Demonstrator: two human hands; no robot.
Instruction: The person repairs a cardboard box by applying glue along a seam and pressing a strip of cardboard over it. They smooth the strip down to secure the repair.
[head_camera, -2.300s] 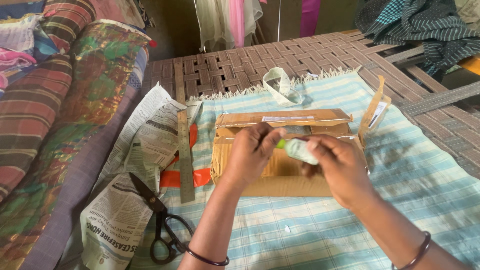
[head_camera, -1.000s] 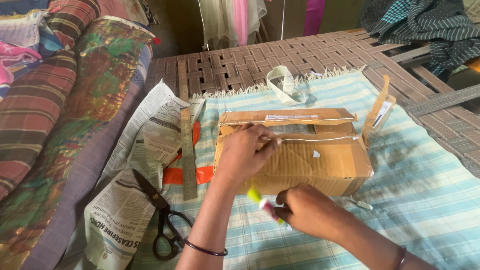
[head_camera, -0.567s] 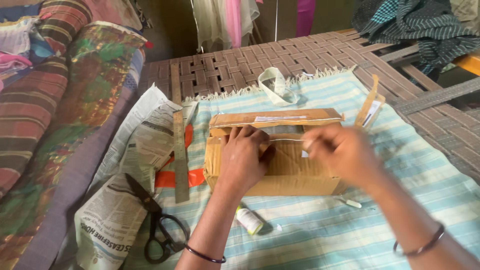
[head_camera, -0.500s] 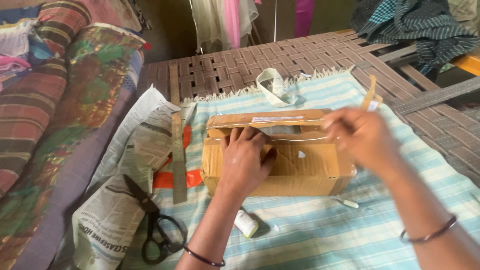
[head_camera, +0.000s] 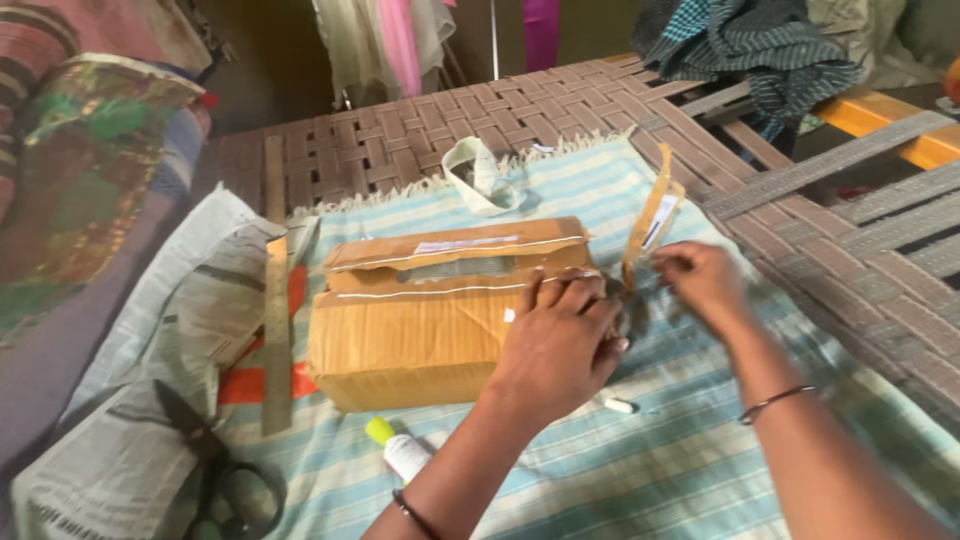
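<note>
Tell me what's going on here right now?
A person is working on a cardboard box that sits on a striped cloth. Their left hand presses on the box's right end, while the right hand pinches a cardboard strip standing up beside that end. A small glue bottle lies on the cloth in front of the box. A ruler and scissors rest on newspaper to the left.

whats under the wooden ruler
The wooden ruler lies over orange strips and the edge of a newspaper; how far the strips run beneath it is hidden.
</note>
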